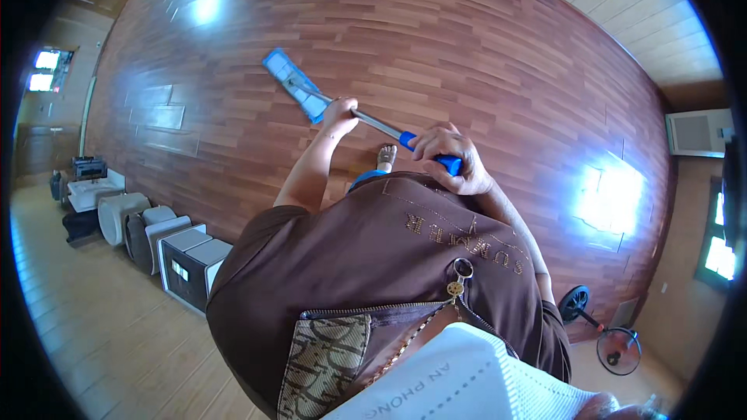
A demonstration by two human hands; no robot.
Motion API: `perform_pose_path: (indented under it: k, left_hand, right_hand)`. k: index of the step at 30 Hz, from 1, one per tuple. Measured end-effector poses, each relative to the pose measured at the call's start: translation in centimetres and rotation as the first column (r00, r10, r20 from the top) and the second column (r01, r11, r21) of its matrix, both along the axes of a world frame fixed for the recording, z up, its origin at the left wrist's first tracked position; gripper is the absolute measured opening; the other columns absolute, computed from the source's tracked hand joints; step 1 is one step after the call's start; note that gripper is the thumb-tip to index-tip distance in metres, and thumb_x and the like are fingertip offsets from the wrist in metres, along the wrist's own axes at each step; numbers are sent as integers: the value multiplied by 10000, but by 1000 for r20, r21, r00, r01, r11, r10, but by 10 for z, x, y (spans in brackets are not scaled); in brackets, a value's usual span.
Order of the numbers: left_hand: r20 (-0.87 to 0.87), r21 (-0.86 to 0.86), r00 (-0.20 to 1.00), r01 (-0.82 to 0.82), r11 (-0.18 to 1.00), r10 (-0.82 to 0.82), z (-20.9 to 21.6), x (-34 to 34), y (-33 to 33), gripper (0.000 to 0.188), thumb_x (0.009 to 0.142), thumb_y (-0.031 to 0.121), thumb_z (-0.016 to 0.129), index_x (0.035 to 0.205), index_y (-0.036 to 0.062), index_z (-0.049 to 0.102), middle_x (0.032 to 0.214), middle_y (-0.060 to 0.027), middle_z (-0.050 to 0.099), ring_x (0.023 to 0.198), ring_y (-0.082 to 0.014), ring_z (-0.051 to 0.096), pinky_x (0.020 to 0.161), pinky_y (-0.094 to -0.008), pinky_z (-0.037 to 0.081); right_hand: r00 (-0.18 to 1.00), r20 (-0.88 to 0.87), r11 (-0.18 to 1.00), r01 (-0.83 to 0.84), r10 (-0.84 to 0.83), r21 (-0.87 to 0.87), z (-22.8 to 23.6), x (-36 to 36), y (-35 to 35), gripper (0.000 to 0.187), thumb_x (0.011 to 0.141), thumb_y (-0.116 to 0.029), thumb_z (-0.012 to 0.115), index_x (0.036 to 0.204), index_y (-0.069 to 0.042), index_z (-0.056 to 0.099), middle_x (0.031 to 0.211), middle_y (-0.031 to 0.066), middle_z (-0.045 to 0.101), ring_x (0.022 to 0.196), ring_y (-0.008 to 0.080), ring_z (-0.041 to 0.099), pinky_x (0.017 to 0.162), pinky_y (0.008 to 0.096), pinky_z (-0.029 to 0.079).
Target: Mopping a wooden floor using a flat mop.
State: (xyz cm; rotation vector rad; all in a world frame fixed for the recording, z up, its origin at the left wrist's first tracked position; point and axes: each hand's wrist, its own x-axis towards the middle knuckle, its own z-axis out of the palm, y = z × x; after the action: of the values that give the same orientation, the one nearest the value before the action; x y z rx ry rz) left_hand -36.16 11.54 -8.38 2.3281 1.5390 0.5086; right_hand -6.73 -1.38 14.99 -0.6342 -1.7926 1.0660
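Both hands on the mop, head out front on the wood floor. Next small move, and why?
Probably draw the blue mop head back toward the foot: left hand and right hand grip the handle, and the head lies flat, extended ahead.

Glossy reddish-brown plank floor (482,39) under a blue flat mop head (293,84), one bare foot (386,158) nearby.

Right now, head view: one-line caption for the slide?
Both hands, left hand and right hand, grip a blue flat mop on a glossy wooden floor.
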Motion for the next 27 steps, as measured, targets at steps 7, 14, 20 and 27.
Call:
perform_pose_path:
  k: [7,14,20,27]
  left_hand:
    - [16,99,987,-160,982,159,4,-44,-65,90,639,78,627,648,93,540,658,-161,598,696,-383,596,651,-475,464]
    - [-93,-99,970,-233,967,224,21,-25,-104,147,688,203,685,640,100,591,691,-145,630,744,-358,609,701,-450,473]
    - [81,56,992,-97,994,92,35,21,-101,185,703,152,644,601,85,506,626,-148,571,673,-363,584,695,-448,448]
    - [217,24,936,280,960,-278,83,105,-67,91,624,114,612,603,80,531,637,-134,582,664,-341,586,684,-454,455]
  right_hand:
    - [972,-129,959,-216,195,-183,-4,-10,6,46,800,10,637,764,1,610,805,122,663,855,278,648,913,450,484]
    - [976,-169,901,-193,137,-389,16,9,-13,42,817,52,603,795,17,613,827,130,652,901,270,636,947,466,473]
    - [993,-115,925,-61,18,-375,52,39,-34,58,779,67,609,819,28,623,855,149,654,940,297,639,928,459,482]
    - [942,-36,936,325,-333,-133,108,65,-75,97,669,-55,656,742,-25,599,722,131,668,750,322,682,801,407,518]
